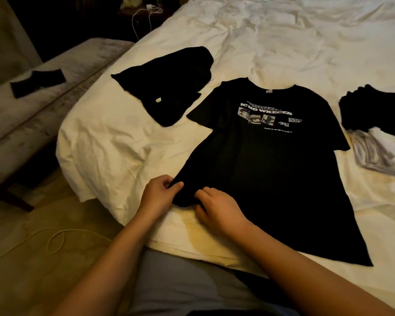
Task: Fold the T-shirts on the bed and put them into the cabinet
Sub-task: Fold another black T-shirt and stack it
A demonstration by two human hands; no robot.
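A black T-shirt (267,169) with a white print on its chest lies spread flat, face up, on the white bed (114,142), collar pointing away from me. My left hand (160,192) pinches the shirt's lower left hem corner between thumb and fingers. My right hand (217,208) grips the hem just to the right of it, fingers curled into the fabric. A second black garment (169,87) lies crumpled to the upper left of the shirt. No cabinet is in view.
A stack of dark folded clothes (376,110) sits at the right edge above a pale striped folded piece (374,153). A bench (43,87) with a small black cloth (37,82) stands left of the bed. A cord (55,240) loops across the carpet.
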